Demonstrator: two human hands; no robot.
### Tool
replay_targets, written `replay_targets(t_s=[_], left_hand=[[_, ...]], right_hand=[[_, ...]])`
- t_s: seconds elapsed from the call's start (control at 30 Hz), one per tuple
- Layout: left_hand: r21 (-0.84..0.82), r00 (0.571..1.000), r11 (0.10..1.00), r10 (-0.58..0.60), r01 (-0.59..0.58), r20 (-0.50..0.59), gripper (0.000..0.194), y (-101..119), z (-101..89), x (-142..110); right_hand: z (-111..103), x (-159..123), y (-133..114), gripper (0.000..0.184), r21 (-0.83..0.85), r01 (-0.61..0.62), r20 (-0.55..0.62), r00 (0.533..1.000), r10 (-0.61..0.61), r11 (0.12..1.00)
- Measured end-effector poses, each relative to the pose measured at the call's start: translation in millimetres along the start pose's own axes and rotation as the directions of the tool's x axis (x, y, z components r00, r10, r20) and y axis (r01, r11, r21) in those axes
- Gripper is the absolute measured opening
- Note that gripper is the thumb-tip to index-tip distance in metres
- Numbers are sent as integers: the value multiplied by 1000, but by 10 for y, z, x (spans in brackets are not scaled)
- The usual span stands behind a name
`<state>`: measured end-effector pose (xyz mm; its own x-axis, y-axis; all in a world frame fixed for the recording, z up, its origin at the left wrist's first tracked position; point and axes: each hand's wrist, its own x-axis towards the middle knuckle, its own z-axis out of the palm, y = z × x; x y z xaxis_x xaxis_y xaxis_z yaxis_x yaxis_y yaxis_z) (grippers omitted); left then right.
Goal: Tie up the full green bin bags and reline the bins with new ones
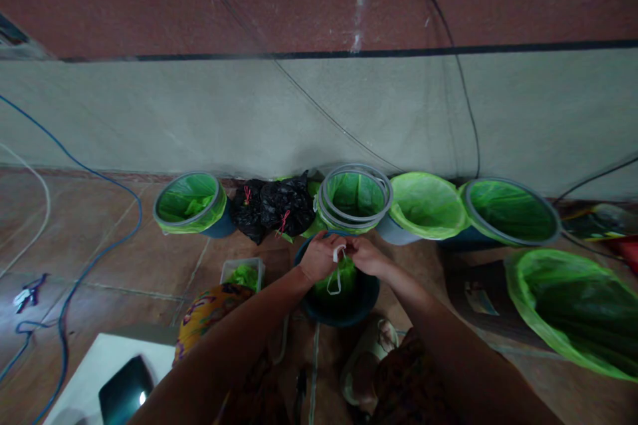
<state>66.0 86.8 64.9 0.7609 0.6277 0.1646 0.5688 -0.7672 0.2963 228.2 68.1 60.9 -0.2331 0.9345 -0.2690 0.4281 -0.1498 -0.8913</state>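
a: so, hands where?

b: together, left hand (319,257) and right hand (366,257) knuckle to knuckle, directly above a dark blue bucket (343,317) with a bright green liner (339,285).

a: and the grip?

b: closed, apparently, on a white cord loop (335,277), pinched between both hands, with its lower end hanging toward the liner. exact finger placement hidden behind the knuckles, so no telling which hand bears more of it.

a: step in hand, then?

b: close fingerwork on that loop, right over the mouth of the bucket. no lifting, no carrying at this moment, only both hands gathered on the cord.

a: exact spot of the loop?

b: just below the meeting point of the hands, inside the line of the rim, well above the floor.

a: and around the bucket?

b: along the foot of a grey wall (299,119), a row of containers: a green-lined bin (192,202), black plastic bags (272,206) with red ties (284,220), a bin ringed with grey hoops (353,198), and two more green-lined bins (426,206). off to the right, a large green bag (573,312) lying open on the tiled floor (164,259). nearer the left arm, a small clear tub (242,273), a yellow patterned cloth (209,312), and a blue cable (62,325) snaking across the tiles.
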Motion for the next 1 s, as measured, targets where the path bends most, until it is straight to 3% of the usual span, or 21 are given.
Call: replay_targets(t_s=[0.2, 0.3, 0.43, 0.53, 0.63, 0.73, 0.83, 1.0], left_hand=[[123, 999, 991, -45, 47, -21, 17, 32, -34, -25], [117, 996, 989, -92, 92, -3, 19, 31, -51, -12], [-35, 977, 977, -212, 212, 17, 15, 17, -29, 26], [-231, 950, 922, -307, 311, 52, 12, 16, -32, 69], [-400, 913, 822, -391, 405, 120, 13, 4, -70, 116], [-533, 867, 690, -452, 489, 211, 13, -36, -96, 151], [-625, 835, 575, -487, 528, 258, 15, -78, -82, 160], [-647, 818, 525, -492, 552, 298, 14, -91, -60, 145]], right_hand=[[-86, -59, -59, 21, 168, -217, 65, 976, 209, 962], [-110, -58, -45, 17, 156, -291, 24, 957, 291, 944], [-112, -38, -57, 12, -164, -159, -107, 984, 142, 974], [-97, -61, -132, 15, -456, -98, -213, 977, -2, 885], [-73, -80, -183, 16, -577, -50, -229, 968, -103, 815], [-56, -56, -139, 15, -474, -46, -241, 967, -79, 879], [-47, -13, -44, 16, -233, -74, -232, 973, 19, 970], [-42, 25, 14, 14, 74, -78, -255, 962, 95, 994]])
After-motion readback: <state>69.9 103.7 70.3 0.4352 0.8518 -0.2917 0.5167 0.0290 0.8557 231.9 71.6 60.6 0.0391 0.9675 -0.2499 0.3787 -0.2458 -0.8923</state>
